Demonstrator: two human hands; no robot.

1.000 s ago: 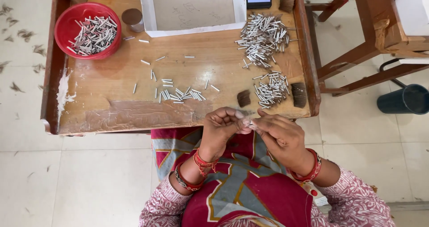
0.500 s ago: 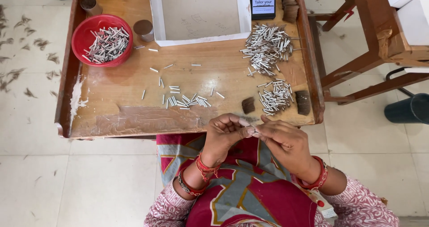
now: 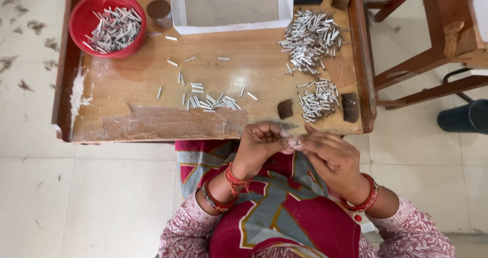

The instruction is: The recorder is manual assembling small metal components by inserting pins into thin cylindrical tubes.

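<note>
Head view: small stick (image 3: 296,142) pinched between left hand (image 3: 262,145) and right hand (image 3: 330,156); rolling underway; placement on pile (image 3: 317,100) judged next.

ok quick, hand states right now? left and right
Left hand: fingers pinched shut on a small pale piece, its kind too small to tell.
Right hand: fingertips pinched on the same small pale piece.

Small pale item (image 3: 295,142), mostly hidden, pinched between fingertips of left hand (image 3: 262,148) and right hand (image 3: 330,159). Held just off the near edge of the worktop (image 3: 152,120), right of centre. Shape cannot be told.
</note>
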